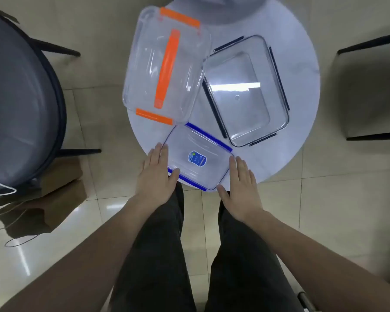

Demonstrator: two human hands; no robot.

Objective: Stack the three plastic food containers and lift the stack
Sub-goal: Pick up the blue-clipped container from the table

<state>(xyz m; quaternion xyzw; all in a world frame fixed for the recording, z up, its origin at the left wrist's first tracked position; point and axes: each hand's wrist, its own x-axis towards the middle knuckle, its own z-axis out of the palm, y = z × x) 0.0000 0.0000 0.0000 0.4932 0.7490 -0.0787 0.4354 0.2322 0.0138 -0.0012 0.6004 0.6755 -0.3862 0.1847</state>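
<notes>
Dark trousers [158, 255] above glossy, perhaps tiled, floor [324, 210], beside round white table [302, 136].

Views: one only, the head camera; no second view shares any of the scene
Position: worn on the person's head, above the near edge of the round table [302, 109]
Direction: forward and steeply down; the person's own legs [158, 255] fill the lower middle, both forearms run up from the bottom corners
Nearness: close; the table top takes the upper centre, its far edge cut by the frame top
Lens: wide-angle; floor tiles [324, 210] and chairs [20, 97] bend toward the sides
</notes>
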